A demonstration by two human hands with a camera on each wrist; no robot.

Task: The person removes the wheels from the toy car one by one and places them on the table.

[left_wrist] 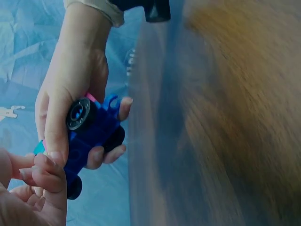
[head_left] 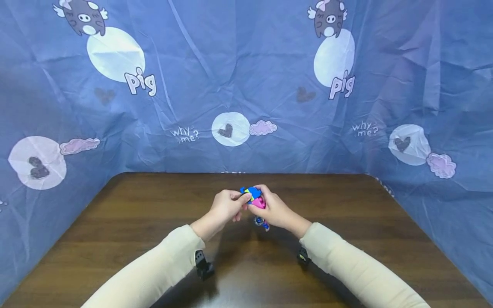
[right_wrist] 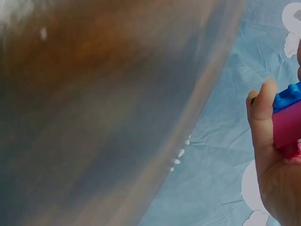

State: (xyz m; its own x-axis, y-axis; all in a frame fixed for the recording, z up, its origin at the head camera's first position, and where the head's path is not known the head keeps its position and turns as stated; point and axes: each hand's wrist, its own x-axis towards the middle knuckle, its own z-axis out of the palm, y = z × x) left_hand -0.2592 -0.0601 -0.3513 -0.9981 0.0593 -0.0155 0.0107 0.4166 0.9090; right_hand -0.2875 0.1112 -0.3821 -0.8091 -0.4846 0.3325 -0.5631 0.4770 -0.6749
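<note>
I make out the right hand [head_left: 274,210] holding a small toy vehicle [head_left: 253,192], its fingers wrapped about the body; the left hand [head_left: 226,204] comes in from the left side and pinches the same toy, its thumb lying over the top, its other fingers curled; the two hands nearly meet, the toy between them, over the far half of the brown table [head_left: 154,222], roughly midway between its left and right edges; from the left wrist I get the toy's underside, a deep blue chassis with black wheels [left_wrist: 81,114], and a blue hook [left_wrist: 112,101] at one end; a bit of teal [left_wrist: 39,148] shows by the left fingertips; from the right wrist I get only part of the toy, a pink panel [right_wrist: 286,126] with blue above it; just on the near side of the right hand I see a round, wheel-like piece [head_left: 259,221], and I cannot tell whether it belongs to the toy; pale sleeves [head_left: 154,265] cover both forearms, a black mount [head_left: 203,267] beneath the left one; beyond the table's far edge hangs a blue printed cloth [head_left: 239,85], creased throughout.
</note>
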